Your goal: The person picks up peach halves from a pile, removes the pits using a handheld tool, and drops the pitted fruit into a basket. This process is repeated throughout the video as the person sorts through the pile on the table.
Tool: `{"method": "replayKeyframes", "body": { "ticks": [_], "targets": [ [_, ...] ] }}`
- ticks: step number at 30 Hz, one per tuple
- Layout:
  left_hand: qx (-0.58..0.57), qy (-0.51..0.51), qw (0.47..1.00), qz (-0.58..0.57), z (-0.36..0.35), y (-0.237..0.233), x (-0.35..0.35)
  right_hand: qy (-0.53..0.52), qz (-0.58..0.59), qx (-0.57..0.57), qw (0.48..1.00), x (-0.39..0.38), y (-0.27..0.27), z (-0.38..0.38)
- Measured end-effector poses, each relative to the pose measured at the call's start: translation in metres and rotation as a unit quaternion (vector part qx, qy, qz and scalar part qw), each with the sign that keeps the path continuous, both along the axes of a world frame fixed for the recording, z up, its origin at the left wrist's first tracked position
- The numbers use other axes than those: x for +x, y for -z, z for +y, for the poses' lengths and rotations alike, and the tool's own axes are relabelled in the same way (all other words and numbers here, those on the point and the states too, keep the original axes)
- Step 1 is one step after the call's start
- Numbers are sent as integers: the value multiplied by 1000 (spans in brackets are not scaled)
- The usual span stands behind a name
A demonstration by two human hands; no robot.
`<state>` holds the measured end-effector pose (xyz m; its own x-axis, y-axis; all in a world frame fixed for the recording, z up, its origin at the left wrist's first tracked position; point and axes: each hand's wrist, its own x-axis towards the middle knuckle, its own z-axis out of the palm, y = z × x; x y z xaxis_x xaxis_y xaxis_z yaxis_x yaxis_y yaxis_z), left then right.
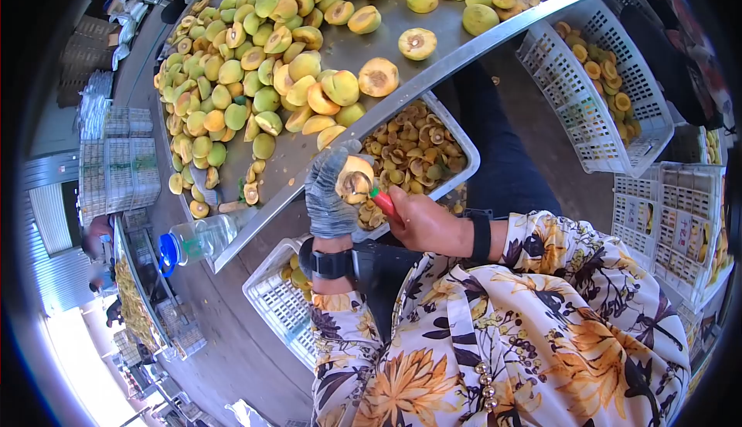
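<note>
Grey-gloved left hand [331, 195] grips a halved yellow-orange stone fruit [355, 183] at frame centre, held above the grey plastic tray of brown pits [459, 136], prob. so waste drops in. Bare right hand [427, 224] is closed on a red-handled pitting tool [384, 204], tip at the fruit's core.

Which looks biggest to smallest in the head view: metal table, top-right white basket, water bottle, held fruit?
metal table
white basket
water bottle
fruit in the left hand
Last two unsure: the fruit may be nearer.
</note>
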<state>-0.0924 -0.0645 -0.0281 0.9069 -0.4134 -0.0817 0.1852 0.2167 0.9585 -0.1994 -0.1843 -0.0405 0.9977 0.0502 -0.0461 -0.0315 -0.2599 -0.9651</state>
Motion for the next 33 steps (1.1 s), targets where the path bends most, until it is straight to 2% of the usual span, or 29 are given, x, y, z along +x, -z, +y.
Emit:
{"method": "replayKeyframes", "body": {
  "ticks": [1, 2, 3, 4, 5, 11, 13, 14, 17, 18, 20, 21, 23, 27, 30, 31, 33],
  "targets": [
    [9, -32, 999, 31, -3, -1, -1, 12, 8, -10, 1000, 2, 0, 1],
    [-70, -72, 984, 149, -6, 2, -4, 12, 6, -10, 1000, 4, -1, 4],
    [-70, -71, 984, 149, -14, 5, -9, 57, 19, -5, 998, 5, -3, 8],
    [-35, -125, 989, 70, -24, 8, -13, 101, 31, -2, 994, 5, -4, 9],
    [0, -178, 984, -10, -31, 11, -16, 103, 31, -3, 994, 6, -4, 8],
    [86, -154, 979, -103, -44, 3, -34, 136, -7, 23, 990, -3, 2, 1],
    [243, -159, 912, -288, -39, 10, -32, 136, 2, 34, 990, -4, 4, 2],
    [244, -158, 912, -288, -37, 15, -30, 137, 13, 45, 990, -6, 5, 3],
    [205, -134, 935, -257, -32, 16, -24, 90, 56, 35, 994, -8, 0, 2],
    [128, -116, 973, -151, -31, 10, -23, 88, 57, 37, 994, -8, 1, 2],
    [11, -62, 997, 52, -20, 9, -12, 15, 35, -14, 999, -5, 1, -1],
    [11, -66, 996, 51, -15, 3, -5, 12, 34, -14, 999, -5, 1, -1],
    [15, 88, 985, 148, -8, -8, 2, -11, 46, 13, 999, -7, 0, -3],
    [18, 148, 975, 163, -3, -16, 9, -14, 29, 30, 999, -8, -3, -2],
    [3, 156, 970, 185, 0, -17, 6, -27, 15, 7, 999, -7, -6, -4],
    [3, 152, 971, 186, 3, -16, 8, -68, 28, 14, 997, -8, -6, -5],
    [57, 285, 951, 107, 8, -12, 12, -114, 43, 22, 992, -9, -4, -6]
  ]
}}
